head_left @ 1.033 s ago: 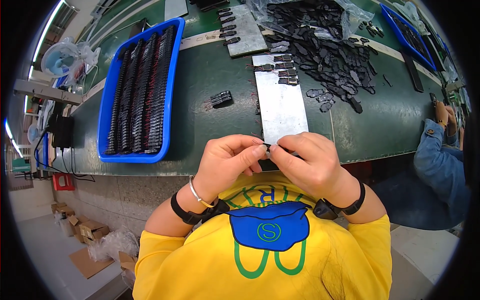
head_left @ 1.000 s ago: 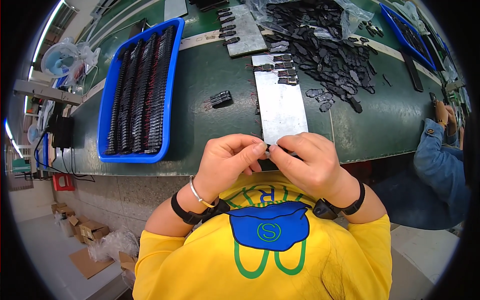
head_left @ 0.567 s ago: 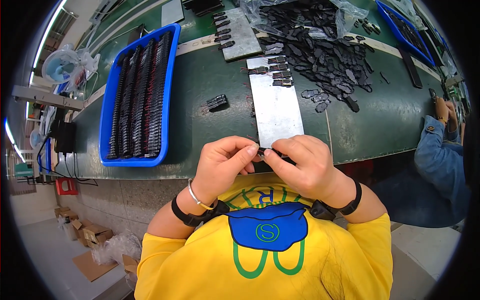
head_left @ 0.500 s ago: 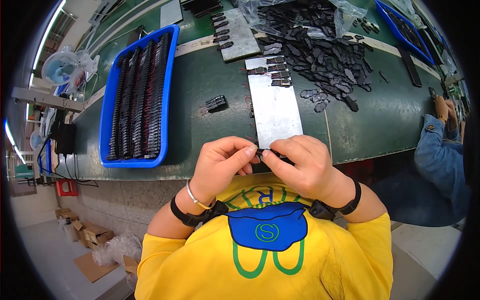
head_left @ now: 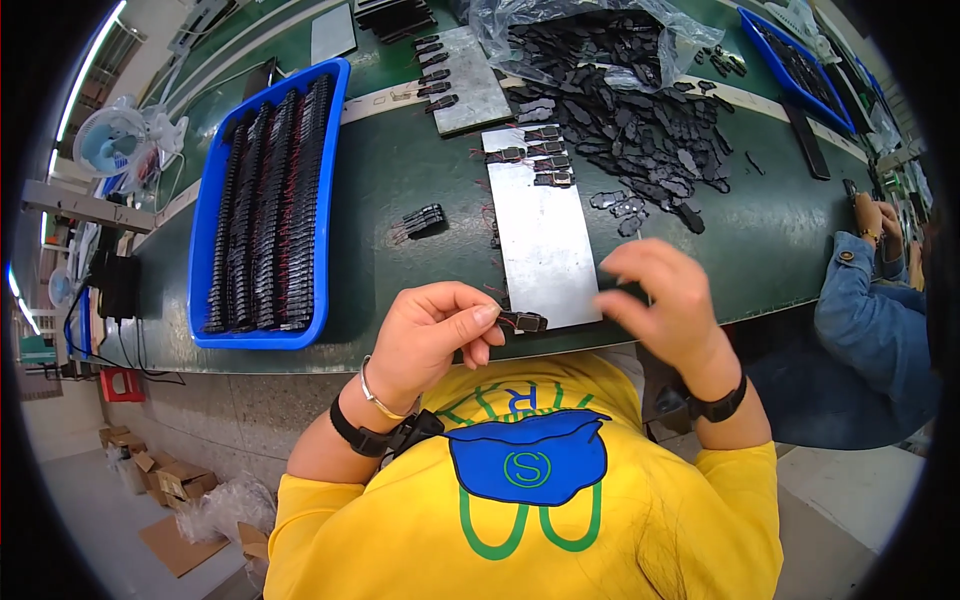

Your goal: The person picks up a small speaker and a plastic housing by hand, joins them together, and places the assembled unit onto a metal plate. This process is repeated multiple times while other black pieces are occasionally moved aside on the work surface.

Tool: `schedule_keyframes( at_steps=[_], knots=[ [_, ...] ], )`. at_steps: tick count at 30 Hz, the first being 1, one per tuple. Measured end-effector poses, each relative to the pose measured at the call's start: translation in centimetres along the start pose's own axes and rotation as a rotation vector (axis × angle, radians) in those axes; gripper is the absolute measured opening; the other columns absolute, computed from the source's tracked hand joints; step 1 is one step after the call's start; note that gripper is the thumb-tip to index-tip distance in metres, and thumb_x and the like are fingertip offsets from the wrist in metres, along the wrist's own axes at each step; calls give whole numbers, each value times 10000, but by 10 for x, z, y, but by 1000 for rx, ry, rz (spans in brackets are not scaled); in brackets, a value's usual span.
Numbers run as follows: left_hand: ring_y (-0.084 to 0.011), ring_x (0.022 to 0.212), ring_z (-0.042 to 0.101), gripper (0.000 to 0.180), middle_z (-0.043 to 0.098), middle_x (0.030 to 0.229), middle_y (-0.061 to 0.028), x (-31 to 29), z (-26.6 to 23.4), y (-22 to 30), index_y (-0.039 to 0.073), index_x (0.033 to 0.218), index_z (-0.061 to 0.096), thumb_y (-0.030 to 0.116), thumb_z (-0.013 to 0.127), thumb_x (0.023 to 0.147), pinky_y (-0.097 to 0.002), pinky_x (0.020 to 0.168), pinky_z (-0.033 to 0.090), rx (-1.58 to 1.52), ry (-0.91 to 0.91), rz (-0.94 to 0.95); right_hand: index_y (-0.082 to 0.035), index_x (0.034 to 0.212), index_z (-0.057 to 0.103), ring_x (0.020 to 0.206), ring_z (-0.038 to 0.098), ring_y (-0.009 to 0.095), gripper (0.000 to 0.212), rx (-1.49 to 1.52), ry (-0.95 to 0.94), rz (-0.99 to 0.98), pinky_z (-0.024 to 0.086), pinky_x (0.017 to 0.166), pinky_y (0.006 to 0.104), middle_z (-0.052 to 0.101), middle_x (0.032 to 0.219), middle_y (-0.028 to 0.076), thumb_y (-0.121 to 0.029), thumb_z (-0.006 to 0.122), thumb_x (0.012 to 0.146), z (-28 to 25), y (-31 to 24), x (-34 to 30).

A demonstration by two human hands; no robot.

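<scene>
My left hand (head_left: 432, 330) pinches a small black module with thin red wires (head_left: 527, 322) between thumb and fingertips. The module hangs over the near end of a pale metal plate (head_left: 545, 250). My right hand (head_left: 668, 300) is off the module, to the right of the plate, slightly blurred. Its thumb and fingers are apart and hold nothing visible. Several similar modules (head_left: 548, 163) lie along the plate's far end. Left of the plate, a small cluster of wired black modules (head_left: 420, 223) rests on the green table (head_left: 400, 280).
A blue tray (head_left: 258, 340) packed with rows of black modules stands at left. Flat black pieces (head_left: 655, 150) are heaped beyond the plate, beside clear plastic (head_left: 490, 35). A second metal plate (head_left: 470, 85) holds more modules. At right, another person's sleeve (head_left: 850, 290) reaches the table.
My right hand has let go of the black module and moved right and up, its fingers opening. My left hand keeps the module, now more exposed. The whole view has shifted slightly.
</scene>
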State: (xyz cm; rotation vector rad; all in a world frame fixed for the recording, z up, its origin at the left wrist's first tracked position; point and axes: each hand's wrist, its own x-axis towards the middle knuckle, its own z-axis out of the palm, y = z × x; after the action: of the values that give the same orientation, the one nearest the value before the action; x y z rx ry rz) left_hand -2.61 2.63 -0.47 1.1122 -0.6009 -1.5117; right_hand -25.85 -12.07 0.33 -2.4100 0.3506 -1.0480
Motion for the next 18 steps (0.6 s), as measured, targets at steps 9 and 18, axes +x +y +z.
schedule_keyframes(
  at_steps=[9,18],
  knots=[
    [-94,586,611,113,688,776,-90,-1,-3,-1,-15,949,662,86,622,913,-205,541,500,33,17,27,-7,957,646,667,606,226,244,-284,-191,349,500,614,309,606,855,95,-61,751,744,-30,41,9],
    [-103,584,615,104,689,779,-103,-1,-1,-2,-20,945,657,71,617,913,-211,535,503,25,15,43,-33,918,657,753,618,315,187,-590,-361,298,512,670,395,601,832,109,-117,715,762,-18,33,18]
  ],
)
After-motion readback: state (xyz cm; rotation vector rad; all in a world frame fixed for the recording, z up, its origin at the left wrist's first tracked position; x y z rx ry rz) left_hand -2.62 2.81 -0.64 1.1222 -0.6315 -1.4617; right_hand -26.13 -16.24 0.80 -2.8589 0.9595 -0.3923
